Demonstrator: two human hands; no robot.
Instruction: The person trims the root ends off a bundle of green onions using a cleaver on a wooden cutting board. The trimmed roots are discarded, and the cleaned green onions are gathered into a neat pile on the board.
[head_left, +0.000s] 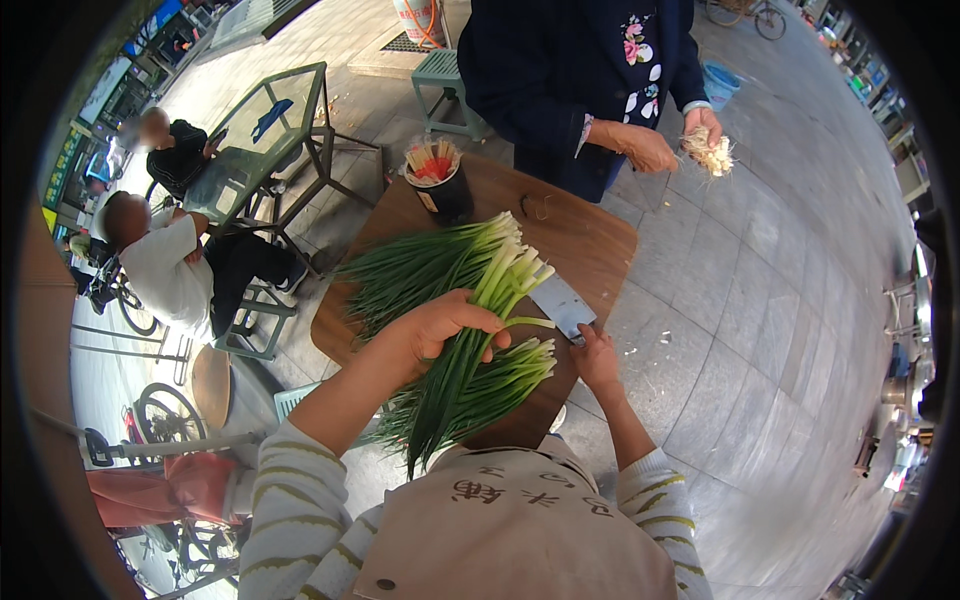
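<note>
My left hand grips a bunch of green onions, white ends pointing up and to the right, leaves hanging towards me. In my right hand is the handle of a cleaver, its broad metal blade lying low over the wooden table. The blade's far end lies by the white ends of the held bunch. Beyond the held bunch, a larger pile of green onions rests on the table. Nearer to me lies another pile of green onions, partly hidden under the held leaves.
A black container of wrapped chopsticks stands at the table's far left corner. Across the table, a person holds a cluster of cut root ends. Two people sit at a glass table on the left. A green stool stands behind.
</note>
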